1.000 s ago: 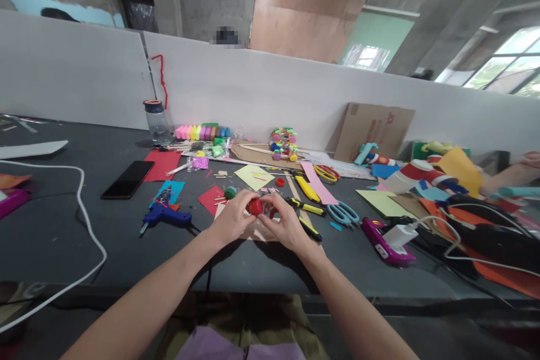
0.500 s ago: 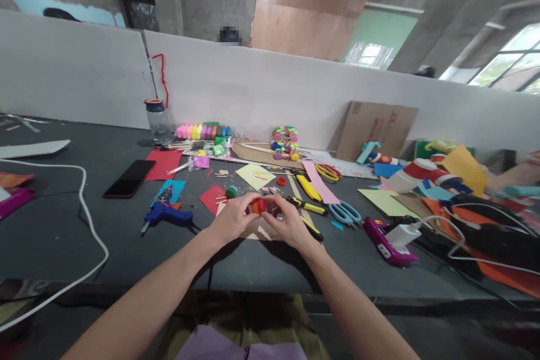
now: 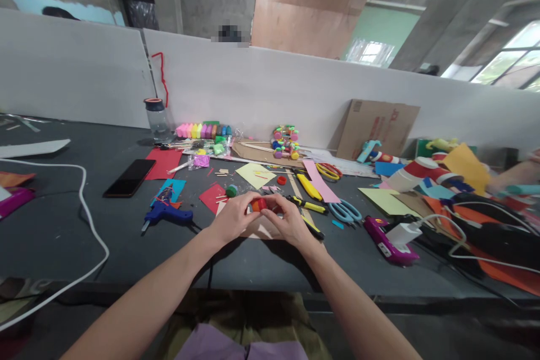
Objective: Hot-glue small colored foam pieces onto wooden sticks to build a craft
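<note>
My left hand [image 3: 234,218] and my right hand [image 3: 292,222] meet over the front middle of the table. Between their fingertips is a small round red-and-orange piece [image 3: 259,204], cap-like in shape; fingers hide part of it. Both hands are closed, with thumbs and fingers pinching around it. Beneath them lies a pale sheet of card [image 3: 261,230]. A green cap [image 3: 231,190] stands just beyond my left hand, and a red ring [image 3: 281,180] lies past my right one. Yellow-and-black cutters [image 3: 310,206] lie right beside my right hand.
A blue glue gun [image 3: 166,212] and a phone [image 3: 130,178] lie to the left. Blue-handled scissors [image 3: 345,211] and a purple power strip [image 3: 390,244] are on the right. A water bottle [image 3: 158,122] stands near the white partition. Another person's arm [image 3: 517,171] shows at far right.
My hands stay in nearly the same place, with the red-and-orange piece turned slightly between the fingertips. The other person's arm at far right has shifted a little.
</note>
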